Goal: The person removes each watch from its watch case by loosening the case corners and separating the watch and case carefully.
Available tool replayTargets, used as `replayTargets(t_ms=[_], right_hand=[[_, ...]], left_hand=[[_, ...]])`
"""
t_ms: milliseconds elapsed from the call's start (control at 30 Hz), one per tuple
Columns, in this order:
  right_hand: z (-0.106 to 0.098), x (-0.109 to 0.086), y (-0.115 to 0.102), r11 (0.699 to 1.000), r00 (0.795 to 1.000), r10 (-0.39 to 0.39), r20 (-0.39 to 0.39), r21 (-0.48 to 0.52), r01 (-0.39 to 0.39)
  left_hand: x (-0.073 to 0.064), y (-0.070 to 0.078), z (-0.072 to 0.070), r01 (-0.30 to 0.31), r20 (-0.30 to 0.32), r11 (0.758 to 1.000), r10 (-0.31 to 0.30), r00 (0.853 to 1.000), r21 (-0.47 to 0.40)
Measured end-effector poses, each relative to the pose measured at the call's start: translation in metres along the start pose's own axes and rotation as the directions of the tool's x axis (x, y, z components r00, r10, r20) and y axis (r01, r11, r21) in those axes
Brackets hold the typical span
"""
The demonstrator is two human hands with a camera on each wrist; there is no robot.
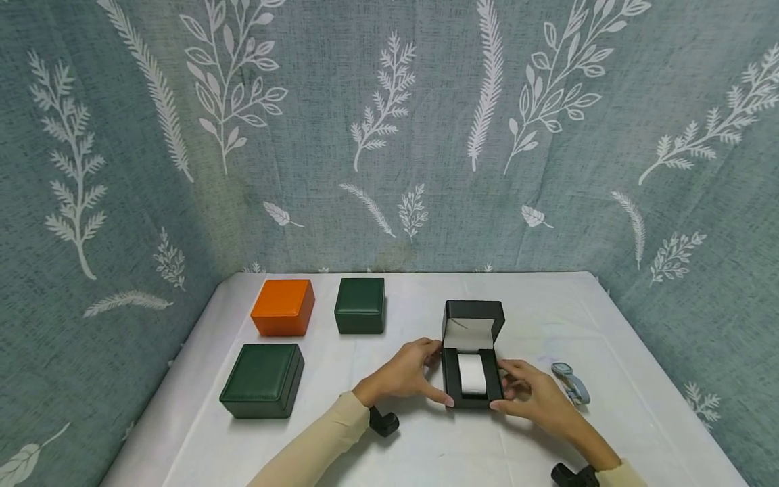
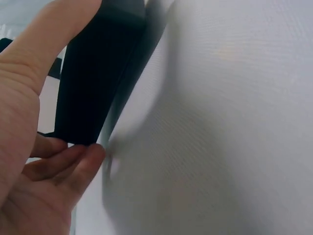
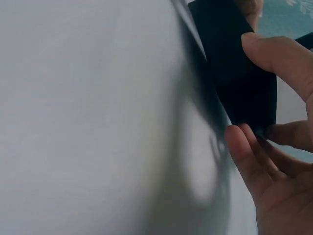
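Observation:
A black watch box (image 1: 450, 379) stands on the table with its hinged lid (image 1: 475, 310) raised, showing a white cushion (image 1: 472, 374) inside. My left hand (image 1: 406, 370) grips its left side, thumb at the front corner and fingers toward the back. On the opposite side my right hand (image 1: 537, 399) holds the box, its thumb at the front right corner. Both wrist views show fingertips against the dark box wall (image 2: 93, 78), low near the cloth. Just right of the right hand lies a wristwatch (image 1: 571, 383) with a light blue strap.
To the left sit an orange box (image 1: 282, 308), a small green box (image 1: 360, 306) and a larger green box (image 1: 262, 381), all with lids down. A white cloth (image 1: 402, 446) covers the table. Leaf-patterned teal fabric (image 1: 426, 135) hangs behind and at both sides.

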State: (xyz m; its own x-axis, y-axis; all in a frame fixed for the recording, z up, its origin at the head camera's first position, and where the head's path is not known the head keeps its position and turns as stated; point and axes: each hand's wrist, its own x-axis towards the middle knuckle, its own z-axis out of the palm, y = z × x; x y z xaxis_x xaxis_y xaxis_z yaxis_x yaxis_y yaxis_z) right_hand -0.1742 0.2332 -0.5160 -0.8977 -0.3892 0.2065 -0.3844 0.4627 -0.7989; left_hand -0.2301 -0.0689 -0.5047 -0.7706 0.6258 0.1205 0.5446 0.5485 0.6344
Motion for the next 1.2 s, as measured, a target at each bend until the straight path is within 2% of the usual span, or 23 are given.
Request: replayTargets(t_ms=[167, 333, 567, 700, 833, 967, 1200], right_hand=[[-0.009, 0.005, -0.005, 1.0, 1.0, 0.0, -0.009, 0.0, 0.0], [-0.024, 0.008, -0.01, 1.0, 1.0, 0.008, -0.022, -0.015, -0.008], [-0.048, 0.012, -0.011, 0.999, 0.998, 0.007, -0.06, -0.046, -0.01], [-0.063, 0.011, -0.01, 0.998, 0.997, 0.048, -0.064, -0.035, -0.05], [-0.078, 0.009, -0.003, 0.994, 0.993, 0.109, -0.05, -0.01, -0.11], [-0.09, 0.008, 0.005, 0.987, 0.987, 0.159, -0.036, 0.019, -0.158], [-0.109, 0.013, 0.015, 0.988, 0.989, 0.149, -0.019, 0.048, -0.148]], left_hand=[[0.005, 0.005, -0.005, -0.014, -0.024, 0.998, 0.013, 1.0, -0.055], [0.018, 0.012, -0.011, -0.056, -0.039, 0.994, 0.053, 0.998, -0.093], [0.043, 0.023, -0.014, -0.064, -0.041, 0.995, 0.061, 0.997, -0.078], [0.056, 0.033, -0.016, -0.063, -0.051, 0.997, 0.061, 0.997, -0.035], [0.071, 0.041, -0.015, -0.057, -0.041, 0.998, 0.057, 0.998, -0.004], [0.084, 0.048, -0.011, -0.063, -0.028, 0.998, 0.062, 0.998, -0.024], [0.106, 0.051, -0.002, -0.048, -0.052, 0.996, 0.044, 0.998, -0.072]])
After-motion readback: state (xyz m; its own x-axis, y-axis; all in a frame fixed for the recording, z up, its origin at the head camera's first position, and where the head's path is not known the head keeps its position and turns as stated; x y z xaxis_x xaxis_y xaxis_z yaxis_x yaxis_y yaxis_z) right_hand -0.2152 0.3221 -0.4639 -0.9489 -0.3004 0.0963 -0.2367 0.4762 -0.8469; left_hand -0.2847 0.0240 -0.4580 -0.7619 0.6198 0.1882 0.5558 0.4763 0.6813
